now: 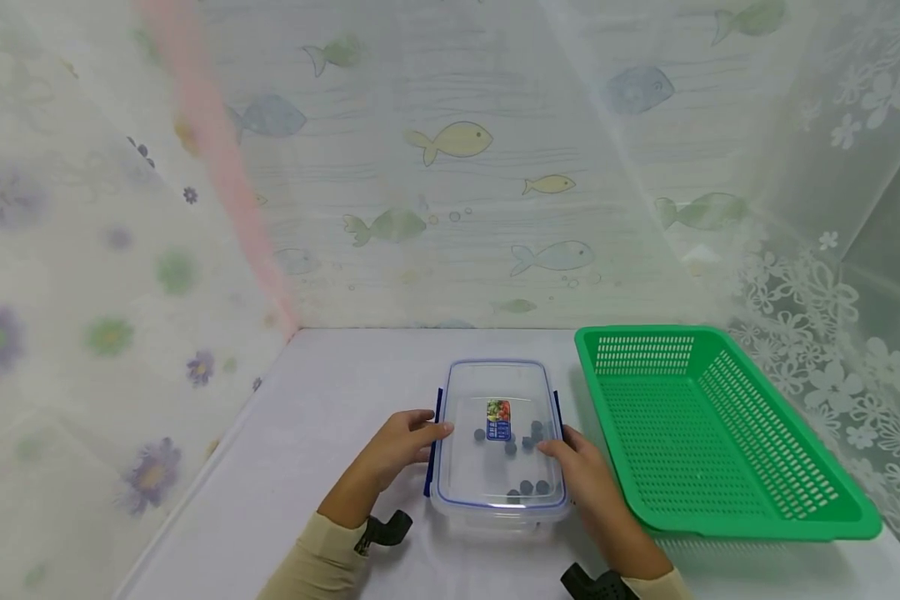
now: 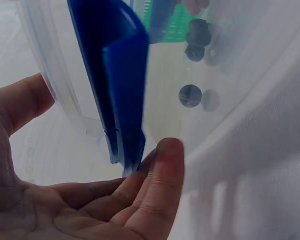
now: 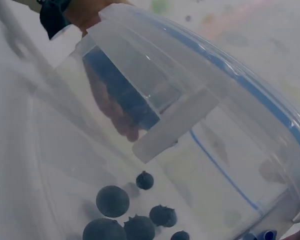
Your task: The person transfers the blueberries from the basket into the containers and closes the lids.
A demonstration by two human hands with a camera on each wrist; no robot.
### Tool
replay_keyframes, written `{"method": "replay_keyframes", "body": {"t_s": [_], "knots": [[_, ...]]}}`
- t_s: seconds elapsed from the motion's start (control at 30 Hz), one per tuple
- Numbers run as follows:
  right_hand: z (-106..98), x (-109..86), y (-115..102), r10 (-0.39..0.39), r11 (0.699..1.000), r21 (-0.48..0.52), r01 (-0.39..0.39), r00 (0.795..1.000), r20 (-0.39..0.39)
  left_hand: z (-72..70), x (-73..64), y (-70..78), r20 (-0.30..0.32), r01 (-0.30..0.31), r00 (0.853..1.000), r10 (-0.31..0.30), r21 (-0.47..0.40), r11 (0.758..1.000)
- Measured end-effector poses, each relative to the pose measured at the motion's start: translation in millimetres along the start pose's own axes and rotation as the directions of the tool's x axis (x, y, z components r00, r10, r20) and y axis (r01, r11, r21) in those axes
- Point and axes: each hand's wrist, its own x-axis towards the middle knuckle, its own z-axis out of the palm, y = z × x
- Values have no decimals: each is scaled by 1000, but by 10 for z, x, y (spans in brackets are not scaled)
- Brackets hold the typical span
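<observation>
A clear plastic food container (image 1: 465, 475) with a blue-edged lid stands in front of me, several blueberries (image 1: 510, 448) inside. My left hand (image 1: 401, 450) grips its left side, thumb over the lid's edge. In the left wrist view, the fingers of that hand curl under beside a blue latch (image 2: 125, 90), which stands out from the wall. On the opposite side my right hand (image 1: 588, 483) holds the container, its thumb lying on the lid. The right wrist view looks through the clear wall at the blueberries (image 3: 112, 201); most of the right hand is out of that view.
A green plastic basket (image 1: 690, 442) with slotted walls stands to the right on the white table (image 1: 330, 383), close to my right forearm. Curtains printed with fish (image 1: 457, 140) and flowers hang behind and along both sides.
</observation>
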Motion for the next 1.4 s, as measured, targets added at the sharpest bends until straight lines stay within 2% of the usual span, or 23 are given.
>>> {"method": "replay_keyframes", "body": {"t_s": [0.17, 0.27, 0.33, 0.5, 0.8, 0.97, 1.07, 1.2, 1.3, 1.4], "knots": [[23, 6, -22, -30, 999, 27, 30, 1000, -1, -31, 21, -8, -85, -41, 995, 43, 28, 999], [40, -1, -64, -58, 998, -19, 57, 998, -35, -36, 17, 17, -135, -50, 989, 58, 60, 997], [44, 0, -100, -79, 994, -75, 75, 995, -54, -33, 12, 42, -144, -54, 988, 64, 69, 996], [30, 21, -171, -150, 969, -203, 139, 988, -42, -33, 9, 101, -127, -69, 988, 83, 114, 991], [-49, 118, -143, -210, 938, -279, 204, 978, 7, -24, 93, 212, -96, -98, 987, 127, 262, 960], [-96, 226, -86, -274, 905, -318, 284, 959, 77, -16, 109, 242, -17, -134, 989, 144, 273, 953], [-101, 275, -57, -316, 891, -300, 342, 940, 133, -3, 118, 214, 30, -160, 987, 158, 266, 950], [-89, 318, -38, -371, 888, -215, 405, 910, 182, 37, 134, 155, 50, -170, 985, 163, 265, 949], [-78, 345, -27, -394, 893, -150, 424, 898, 195, 84, 148, 121, 92, -222, 975, 204, 290, 931], [-64, 363, -20, -398, 902, -94, 422, 895, 200, 132, 154, 108, 122, -280, 959, 254, 311, 908]]}}
